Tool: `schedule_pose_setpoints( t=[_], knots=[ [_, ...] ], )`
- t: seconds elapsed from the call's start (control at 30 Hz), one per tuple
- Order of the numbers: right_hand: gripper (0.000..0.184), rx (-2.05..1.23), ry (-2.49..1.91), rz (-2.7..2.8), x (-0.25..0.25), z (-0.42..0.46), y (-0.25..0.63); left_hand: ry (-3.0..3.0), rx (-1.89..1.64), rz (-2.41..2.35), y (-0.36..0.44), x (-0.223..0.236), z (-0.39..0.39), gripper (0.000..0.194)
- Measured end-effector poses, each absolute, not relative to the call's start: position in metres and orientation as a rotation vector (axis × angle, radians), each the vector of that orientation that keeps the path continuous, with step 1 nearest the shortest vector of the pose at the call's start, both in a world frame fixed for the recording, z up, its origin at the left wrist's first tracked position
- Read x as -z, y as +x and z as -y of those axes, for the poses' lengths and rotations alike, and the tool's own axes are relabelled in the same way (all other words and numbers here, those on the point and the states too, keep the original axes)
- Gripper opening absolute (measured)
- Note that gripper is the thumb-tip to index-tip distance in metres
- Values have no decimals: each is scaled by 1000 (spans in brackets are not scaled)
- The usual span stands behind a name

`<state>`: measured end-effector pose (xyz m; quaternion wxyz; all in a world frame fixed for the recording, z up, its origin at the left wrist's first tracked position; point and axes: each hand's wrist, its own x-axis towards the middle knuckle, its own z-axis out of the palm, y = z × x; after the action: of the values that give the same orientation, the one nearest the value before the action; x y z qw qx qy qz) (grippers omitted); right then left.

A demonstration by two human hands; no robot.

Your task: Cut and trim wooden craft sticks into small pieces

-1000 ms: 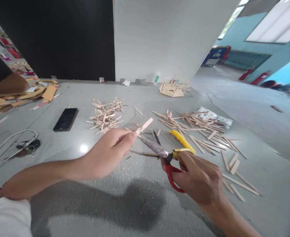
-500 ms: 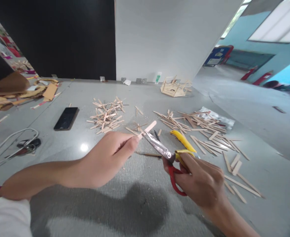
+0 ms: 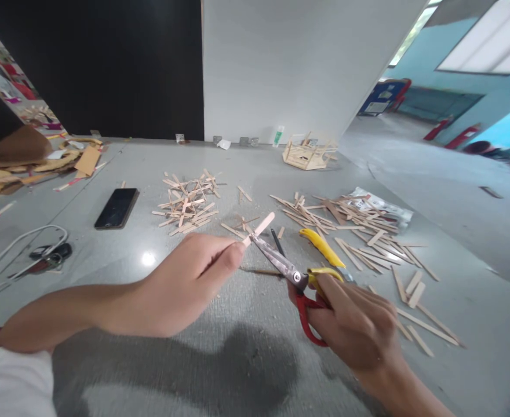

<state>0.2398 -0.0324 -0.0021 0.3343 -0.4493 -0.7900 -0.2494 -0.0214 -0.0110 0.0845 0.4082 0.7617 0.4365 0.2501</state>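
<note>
Between thumb and fingers my left hand (image 3: 198, 278) pinches a wooden popsicle stick (image 3: 264, 223), whose rounded end points up and away. My right hand (image 3: 354, 324) is wrapped round the handles of a pair of scissors (image 3: 283, 266) with one red and one yellow loop. The scissor tips meet the stick just beyond my left thumb, and the blades look nearly closed there. Beyond the scissors lies a yellow utility knife (image 3: 322, 248). A dark pen-like thing (image 3: 276, 240) is partly hidden behind the blades.
Wooden stick pieces form a pile (image 3: 189, 200) at centre left, with longer sticks (image 3: 359, 220) spread on the right beside a plastic bag (image 3: 385, 208). A small stick structure (image 3: 308, 155) stands at the back. Leftward are a phone (image 3: 117, 208), a cable (image 3: 42, 229) and cardboard scraps (image 3: 24, 153).
The scissor blades have closed further on the stick, their tips shifting slightly left. My right hand has moved a little, and my left hand stays almost in place.
</note>
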Motion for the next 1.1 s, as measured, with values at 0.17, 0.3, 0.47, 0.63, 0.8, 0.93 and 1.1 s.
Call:
schedule_pose_setpoints(
  t=[0.17, 0.3, 0.47, 0.63, 0.8, 0.93, 1.1],
  knots=[
    [38, 782, -1177, 2055, 3, 35, 242, 1635, -625, -1013, -21, -82, 7, 46],
    [37, 949, -1196, 2052, 1, 35, 240, 1382, -577, -898, -21, -81, -3, 45],
    [36, 968, -1259, 2016, 4, 33, 236, 1174, -519, -902, -21, -77, -13, 42],
    [33, 533, -1380, 1995, 12, 27, 234, 1310, -595, -936, -17, -75, -14, 41],
    [48, 133, -1533, 1909, 12, 22, 232, 1695, -711, -1056, -18, -74, -7, 44],
    [46, -490, -1528, 1841, 15, 18, 232, 1956, -773, -1093, -18, -70, -1, 44],
    [42, -954, -1142, 1523, 22, 17, 225, 2187, -787, -970, -15, -64, 1, 31]
  ],
)
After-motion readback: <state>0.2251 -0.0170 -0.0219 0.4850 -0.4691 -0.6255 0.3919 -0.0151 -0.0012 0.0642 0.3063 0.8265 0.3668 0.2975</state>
